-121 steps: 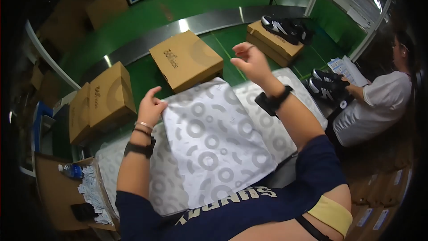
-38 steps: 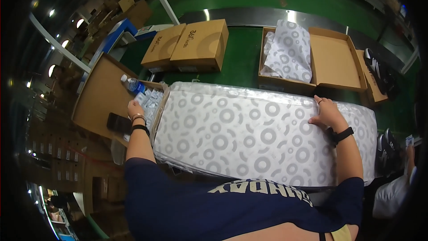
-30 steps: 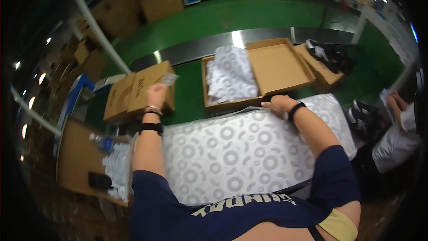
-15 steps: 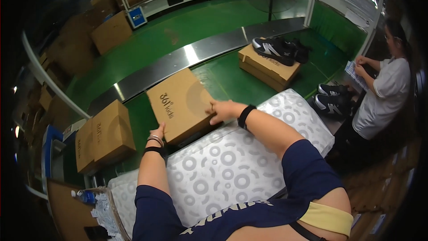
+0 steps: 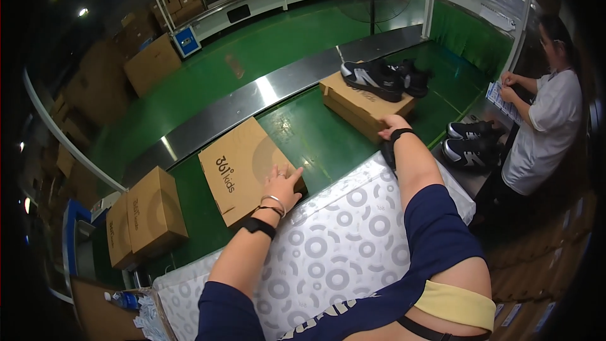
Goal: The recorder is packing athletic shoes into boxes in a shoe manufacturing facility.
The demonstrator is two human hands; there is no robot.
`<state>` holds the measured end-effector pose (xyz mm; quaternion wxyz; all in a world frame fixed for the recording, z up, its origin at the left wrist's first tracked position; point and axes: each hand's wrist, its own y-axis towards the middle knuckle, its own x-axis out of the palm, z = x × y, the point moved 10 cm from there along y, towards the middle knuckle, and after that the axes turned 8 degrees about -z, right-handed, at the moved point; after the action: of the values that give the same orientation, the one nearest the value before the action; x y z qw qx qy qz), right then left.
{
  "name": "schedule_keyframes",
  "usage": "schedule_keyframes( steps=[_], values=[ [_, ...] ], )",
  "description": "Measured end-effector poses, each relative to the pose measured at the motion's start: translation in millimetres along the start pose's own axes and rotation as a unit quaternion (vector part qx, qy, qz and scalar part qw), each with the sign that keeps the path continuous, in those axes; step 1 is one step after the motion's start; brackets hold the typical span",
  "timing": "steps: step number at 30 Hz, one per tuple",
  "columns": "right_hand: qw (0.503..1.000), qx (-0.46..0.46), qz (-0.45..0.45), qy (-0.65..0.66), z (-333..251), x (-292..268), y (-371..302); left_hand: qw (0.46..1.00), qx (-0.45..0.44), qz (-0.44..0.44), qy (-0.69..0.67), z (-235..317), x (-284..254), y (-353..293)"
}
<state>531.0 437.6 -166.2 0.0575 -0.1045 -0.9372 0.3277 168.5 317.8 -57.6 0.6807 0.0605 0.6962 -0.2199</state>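
My left hand (image 5: 282, 191) lies with its fingers spread on the near right part of a closed brown shoebox (image 5: 240, 170) on the green belt. To the right, my right hand (image 5: 394, 126) reaches to the near corner of a second shoebox (image 5: 350, 110), its fingers bent against the cardboard and partly hidden. On that box's lid sits a pair of black sneakers (image 5: 372, 81) with silver-grey trim. White paper sheets (image 5: 334, 240) printed with grey rings lie in front of me, below both hands.
Two more brown shoeboxes (image 5: 154, 205) stand together at left. Another pair of black sneakers (image 5: 470, 145) rests on the right, beside a co-worker (image 5: 543, 120) holding printed labels. A metal rail (image 5: 268, 91) runs behind the belt. A bottle (image 5: 125, 300) is at lower left.
My right hand has left the middle shoebox and moved right to the one under the sneakers. My left hand has shifted from that middle box's near left corner to its right part.
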Motion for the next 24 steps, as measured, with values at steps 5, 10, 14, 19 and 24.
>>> schedule_keyframes(
  steps=[5, 10, 14, 19, 24],
  values=[
    [0.993, -0.021, 0.072, 0.092, 13, 60, -39, 0.989, -0.102, -0.103, 0.014, 12, 6, 27],
    [0.99, -0.016, -0.113, 0.079, 68, 214, -107, 0.985, -0.162, -0.058, -0.005, -27, 11, 18],
    [0.87, -0.371, -0.249, -0.211, 20, 243, -233, 0.978, -0.199, -0.024, 0.053, -136, 22, -25],
    [0.647, -0.532, 0.074, -0.54, -125, 177, -255, 0.956, -0.276, -0.089, -0.037, -198, 2, -40],
    [0.565, -0.547, -0.089, -0.61, -123, 217, -177, 0.954, 0.053, 0.216, -0.199, -53, -81, 37]
  ],
)
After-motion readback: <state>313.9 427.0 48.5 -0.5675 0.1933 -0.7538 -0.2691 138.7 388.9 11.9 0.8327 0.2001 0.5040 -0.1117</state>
